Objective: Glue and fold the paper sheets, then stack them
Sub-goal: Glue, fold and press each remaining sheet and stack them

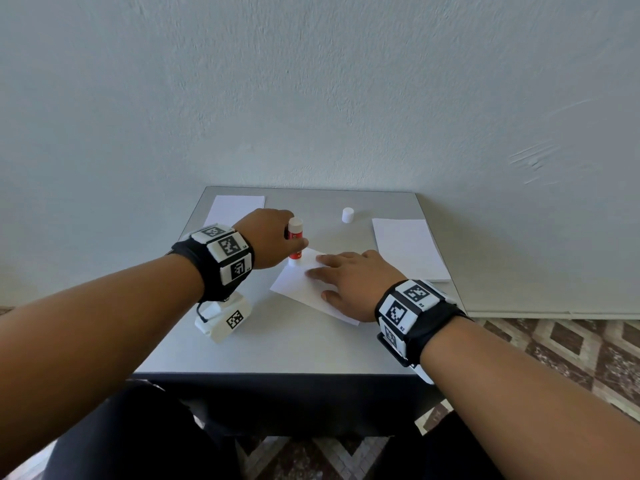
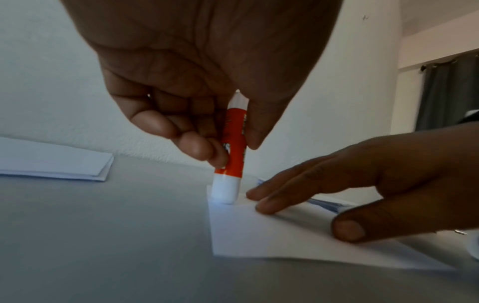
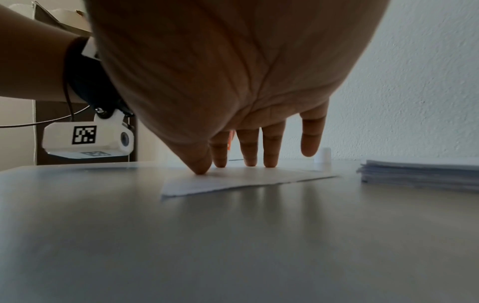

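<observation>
A white paper sheet [image 1: 304,287] lies at an angle in the middle of the grey table [image 1: 277,348]. My left hand [image 1: 273,242] grips a red and white glue stick [image 1: 295,239] upright, its tip down on the sheet's far corner. In the left wrist view the glue stick [image 2: 232,155] is held between thumb and fingers over the sheet [image 2: 272,235]. My right hand [image 1: 346,282] lies flat on the sheet, fingers straight. In the right wrist view its fingertips [image 3: 250,162] press the sheet [image 3: 233,181].
The glue cap [image 1: 347,215] stands at the back of the table. A stack of flat sheets [image 1: 408,249] lies to the right, seen also as the stack [image 3: 420,172]. Folded sheets [image 1: 235,207] lie at the back left. A wall rises behind the table.
</observation>
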